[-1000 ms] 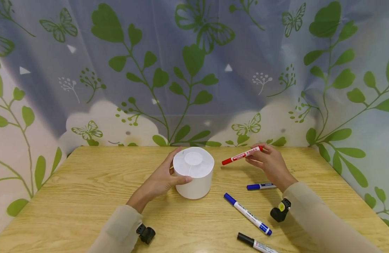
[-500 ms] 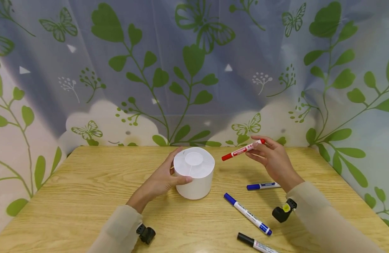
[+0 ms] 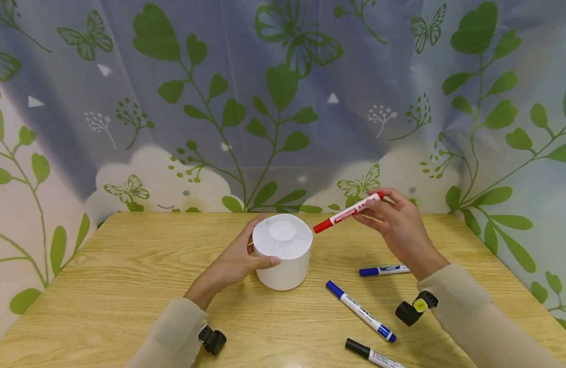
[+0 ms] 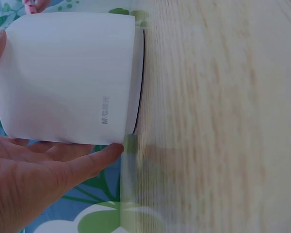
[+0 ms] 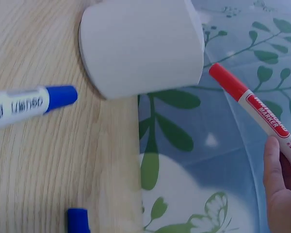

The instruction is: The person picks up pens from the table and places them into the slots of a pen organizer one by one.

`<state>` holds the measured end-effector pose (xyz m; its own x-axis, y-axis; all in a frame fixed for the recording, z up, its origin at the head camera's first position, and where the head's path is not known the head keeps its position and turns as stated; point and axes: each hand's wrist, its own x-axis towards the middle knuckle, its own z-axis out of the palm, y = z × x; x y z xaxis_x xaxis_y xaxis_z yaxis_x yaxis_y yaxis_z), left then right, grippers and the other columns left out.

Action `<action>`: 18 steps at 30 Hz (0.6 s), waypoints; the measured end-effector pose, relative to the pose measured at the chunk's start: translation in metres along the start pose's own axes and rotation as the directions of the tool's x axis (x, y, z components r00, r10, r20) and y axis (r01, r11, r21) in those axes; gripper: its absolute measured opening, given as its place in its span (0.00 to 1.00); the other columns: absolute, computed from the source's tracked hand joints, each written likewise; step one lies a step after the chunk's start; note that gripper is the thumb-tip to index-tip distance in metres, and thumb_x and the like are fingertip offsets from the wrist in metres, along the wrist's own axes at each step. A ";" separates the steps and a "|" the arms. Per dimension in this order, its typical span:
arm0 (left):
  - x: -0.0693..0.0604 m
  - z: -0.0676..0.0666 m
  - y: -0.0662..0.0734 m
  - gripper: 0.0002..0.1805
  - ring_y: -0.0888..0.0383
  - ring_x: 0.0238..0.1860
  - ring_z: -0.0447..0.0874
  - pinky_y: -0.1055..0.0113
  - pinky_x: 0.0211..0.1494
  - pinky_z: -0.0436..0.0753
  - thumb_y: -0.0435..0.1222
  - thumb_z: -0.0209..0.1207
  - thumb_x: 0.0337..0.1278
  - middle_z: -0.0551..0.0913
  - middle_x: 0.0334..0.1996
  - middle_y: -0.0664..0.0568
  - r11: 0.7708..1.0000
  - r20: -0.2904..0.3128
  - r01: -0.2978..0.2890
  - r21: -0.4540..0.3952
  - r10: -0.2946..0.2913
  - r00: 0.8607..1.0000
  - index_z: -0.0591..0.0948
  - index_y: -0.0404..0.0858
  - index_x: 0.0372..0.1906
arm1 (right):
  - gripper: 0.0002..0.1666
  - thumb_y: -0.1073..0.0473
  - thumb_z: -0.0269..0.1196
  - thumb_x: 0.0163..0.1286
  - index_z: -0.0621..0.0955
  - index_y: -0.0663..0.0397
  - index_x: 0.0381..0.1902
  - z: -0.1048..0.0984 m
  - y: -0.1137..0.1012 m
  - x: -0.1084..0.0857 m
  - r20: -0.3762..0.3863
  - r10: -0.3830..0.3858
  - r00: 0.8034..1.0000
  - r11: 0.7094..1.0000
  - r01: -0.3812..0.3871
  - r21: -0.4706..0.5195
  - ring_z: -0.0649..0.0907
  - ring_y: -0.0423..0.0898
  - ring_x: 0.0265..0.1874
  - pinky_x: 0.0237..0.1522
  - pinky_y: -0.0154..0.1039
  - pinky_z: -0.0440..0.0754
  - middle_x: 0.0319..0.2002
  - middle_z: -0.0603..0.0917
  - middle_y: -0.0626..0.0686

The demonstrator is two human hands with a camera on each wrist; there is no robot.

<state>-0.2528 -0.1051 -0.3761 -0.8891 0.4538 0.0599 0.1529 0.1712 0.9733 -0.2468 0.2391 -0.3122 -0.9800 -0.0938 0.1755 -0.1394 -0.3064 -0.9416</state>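
Wood tbl (image 3: 149, 266): white holder (image 3: 287, 274) upright on it, gripped at L side by L hand (image 3: 236, 261). R hand (image 3: 400, 227), apart from L, pinches red marker (image 3: 349, 212), tilted, mid-air, cap nr holder rim. 2 blue markers (image 3: 361, 312), 1 black marker (image 3: 371, 353) lie R.

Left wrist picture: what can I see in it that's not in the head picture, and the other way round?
Only the left wrist view shows grey lettering on the white holder. Only the head view shows two blue markers and a black marker. Both show the white holder, the left hand, the wooden table and the leafy curtain.
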 end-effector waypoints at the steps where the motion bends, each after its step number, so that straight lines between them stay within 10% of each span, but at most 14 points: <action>1: 0.000 0.000 0.000 0.57 0.40 0.80 0.61 0.38 0.77 0.67 0.35 0.76 0.57 0.63 0.78 0.48 1.000 -0.002 0.002 0.002 -0.002 1.000 0.53 0.56 0.84 | 0.09 0.65 0.62 0.78 0.78 0.53 0.53 0.003 -0.001 -0.001 0.000 0.002 1.000 1.000 -0.002 0.002 0.90 0.45 0.45 0.54 0.41 0.89 0.48 0.81 0.51; 18: 0.000 0.001 0.001 0.57 0.40 0.81 0.60 0.38 0.77 0.67 0.35 0.76 0.57 0.63 0.78 0.49 1.000 -0.010 0.006 -0.003 -0.006 1.000 0.52 0.53 0.84 | 0.11 0.68 0.60 0.79 0.73 0.53 0.54 0.041 0.007 -0.005 0.041 0.049 0.998 0.998 -0.048 -0.038 0.90 0.45 0.44 0.53 0.46 0.90 0.41 0.86 0.49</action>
<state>-0.2521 -0.1045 -0.3757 -0.8942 0.4442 0.0559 0.1459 0.1711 0.9744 -0.2370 0.1989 -0.3076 -0.9790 -0.1474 0.1406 -0.0978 -0.2651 -0.9592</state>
